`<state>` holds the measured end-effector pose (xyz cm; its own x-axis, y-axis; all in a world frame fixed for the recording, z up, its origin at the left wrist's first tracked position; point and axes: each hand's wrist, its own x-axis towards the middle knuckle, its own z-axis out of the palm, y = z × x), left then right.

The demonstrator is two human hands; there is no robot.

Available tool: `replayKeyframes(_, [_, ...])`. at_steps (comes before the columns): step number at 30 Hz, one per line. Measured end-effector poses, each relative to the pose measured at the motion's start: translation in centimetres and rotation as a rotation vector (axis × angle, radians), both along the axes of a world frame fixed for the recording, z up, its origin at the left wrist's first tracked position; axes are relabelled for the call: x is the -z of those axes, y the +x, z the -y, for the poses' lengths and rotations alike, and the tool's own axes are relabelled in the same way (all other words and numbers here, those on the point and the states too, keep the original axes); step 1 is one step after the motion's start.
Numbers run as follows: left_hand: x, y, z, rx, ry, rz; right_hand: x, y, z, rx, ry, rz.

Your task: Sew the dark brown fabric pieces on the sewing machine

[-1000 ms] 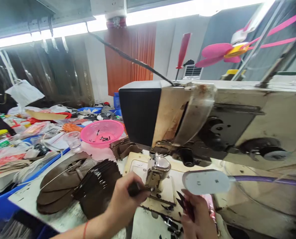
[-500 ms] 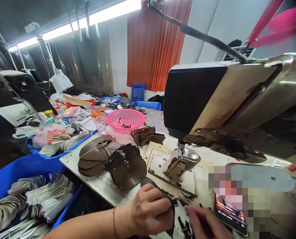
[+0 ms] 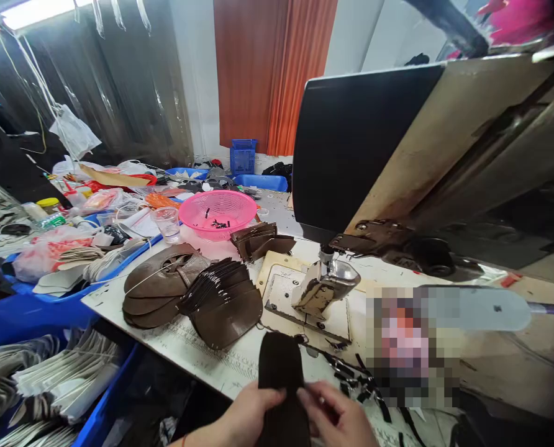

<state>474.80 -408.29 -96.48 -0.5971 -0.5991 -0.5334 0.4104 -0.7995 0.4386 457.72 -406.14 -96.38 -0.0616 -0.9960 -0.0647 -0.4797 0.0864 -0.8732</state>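
Observation:
Below the sewing machine (image 3: 365, 149), a long dark brown leather-like piece (image 3: 281, 360) with a rounded far end stands out between my hands. My left hand (image 3: 246, 415) grips its left edge, thumb lying on the upper face. At the right edge, my right hand (image 3: 336, 417) pinches the same piece with its fingertips. The lower end is cut off by the frame. Just beyond my hands rises the machine's metal post (image 3: 321, 288). Left of the post lies a fanned stack of brown pieces (image 3: 225, 304), touching a pile of rounded brown pieces (image 3: 153, 279).
Short black strips (image 3: 365, 385) are scattered right of my hands. A pink basket (image 3: 218, 214) with black bits stands behind the stacks, beside a clear cup (image 3: 168, 225). At left, a blue bin (image 3: 104, 406) holds pale cut pieces. A pixelated patch hides part of the right side.
My left hand has turned from a closed grip over the dark piece to holding its edge. My right hand has come to its other edge. The view has shifted right.

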Motion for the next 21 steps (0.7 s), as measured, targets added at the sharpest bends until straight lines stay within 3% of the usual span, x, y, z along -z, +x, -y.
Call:
replayKeyframes(2, [0.5, 0.3, 0.7, 0.02, 0.072, -0.033, -0.4, -2.8, 1.7, 0.117, -0.167, -0.266])
replayKeyframes(4, [0.5, 0.6, 1.4, 0.033, 0.105, -0.077, -0.4, -5.2, 3.5, 0.162, -0.2, -0.57])
replayKeyframes(8, [-0.9, 0.7, 2.2, 0.003, 0.09, -0.071, -0.1, -7.1, 6.0, 0.093, -0.135, -0.718])
replayKeyframes(12, [-2.8, 0.2, 2.9, -0.119, -0.013, 0.092, -1.6, -5.5, 5.6, -0.033, -0.163, -0.608])
replayKeyframes(16, [-3.0, -0.7, 3.4, -0.069, -0.252, 0.108, -3.6, -2.1, 3.5, -0.279, -0.008, -0.183])
replayKeyframes(21, [-2.0, -1.3, 3.5, -0.043, -0.305, 0.06, -4.2, -0.1, 2.5, -0.215, 0.072, 0.24])
